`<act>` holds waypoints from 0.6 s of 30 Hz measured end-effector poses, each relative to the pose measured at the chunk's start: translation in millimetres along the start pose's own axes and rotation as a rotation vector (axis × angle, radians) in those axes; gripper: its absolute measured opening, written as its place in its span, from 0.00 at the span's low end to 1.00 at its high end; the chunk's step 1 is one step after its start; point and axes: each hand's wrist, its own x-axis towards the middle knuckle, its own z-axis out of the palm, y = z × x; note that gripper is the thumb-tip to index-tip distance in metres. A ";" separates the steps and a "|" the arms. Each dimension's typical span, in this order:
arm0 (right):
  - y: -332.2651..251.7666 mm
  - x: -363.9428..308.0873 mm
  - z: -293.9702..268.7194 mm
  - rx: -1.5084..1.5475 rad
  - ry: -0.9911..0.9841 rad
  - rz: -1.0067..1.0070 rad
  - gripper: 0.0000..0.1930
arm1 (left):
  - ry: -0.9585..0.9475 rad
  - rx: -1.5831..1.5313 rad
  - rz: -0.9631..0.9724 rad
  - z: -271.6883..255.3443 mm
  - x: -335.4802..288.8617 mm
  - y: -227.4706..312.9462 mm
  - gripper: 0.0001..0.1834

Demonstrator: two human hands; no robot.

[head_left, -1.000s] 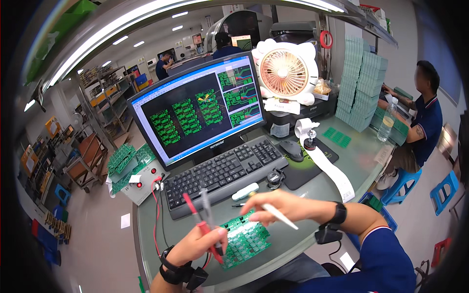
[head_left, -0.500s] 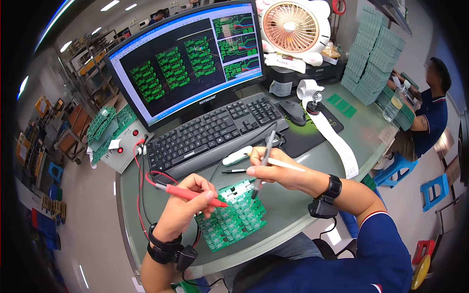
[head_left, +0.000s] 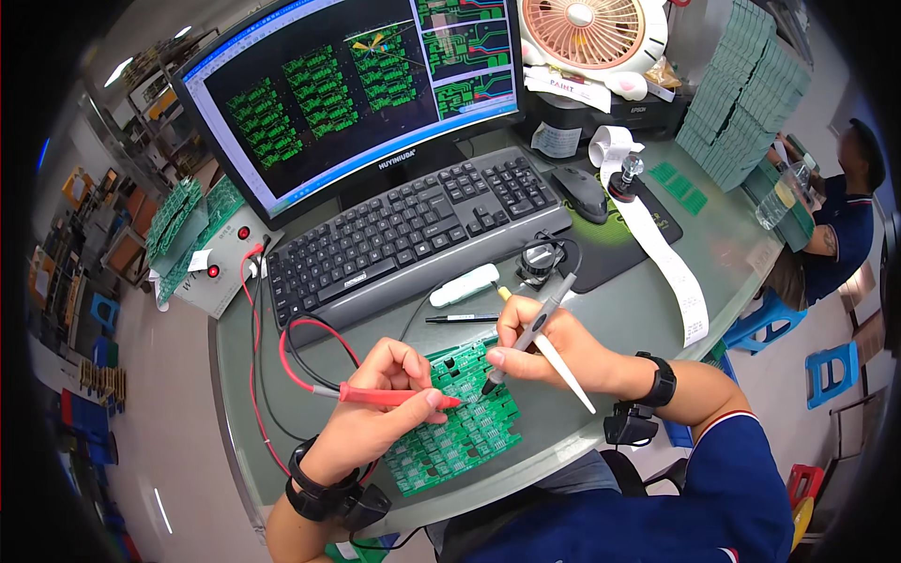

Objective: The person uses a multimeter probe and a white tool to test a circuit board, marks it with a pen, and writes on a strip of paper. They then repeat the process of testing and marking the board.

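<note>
A green circuit board panel [head_left: 460, 439] lies on the table in front of me, its upper left partly covered by my left hand. My left hand [head_left: 389, 408] is closed around a red test probe [head_left: 374, 395], whose tip reaches over the middle of the panel. In my right hand [head_left: 554, 345] is a grey test probe [head_left: 533, 330], slanting down to a dark tip at the panel's upper part. A white stick [head_left: 565, 377] with a yellowish end also sits between those fingers. Whether either tip touches the board I cannot tell.
Behind the panel lie a black pen [head_left: 462, 319], a white tube [head_left: 465, 285] and a keyboard [head_left: 404, 220]. A monitor [head_left: 347, 103] shows green circuit layouts. A control box [head_left: 221, 267] stands left; a mouse [head_left: 580, 195] and paper strip [head_left: 671, 267] lie right. A co-worker [head_left: 840, 225] sits beyond stacked boards [head_left: 741, 103].
My right hand has come lower, bringing the grey probe's tip down to the board; the white stick now tilts more steeply. The red probe has shifted right. The view has also moved a little.
</note>
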 end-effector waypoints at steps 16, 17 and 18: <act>4.7 0.0 3.3 -0.143 0.031 -0.110 0.13 | 0.001 0.004 -0.016 -0.8 -0.7 0.7 0.12; 4.8 0.0 3.6 -0.144 0.032 -0.111 0.13 | 0.006 0.015 -0.019 -0.5 -0.5 1.3 0.12; 4.7 -0.2 4.2 -0.122 0.037 -0.116 0.13 | 0.005 0.015 -0.018 -0.1 -0.1 2.0 0.12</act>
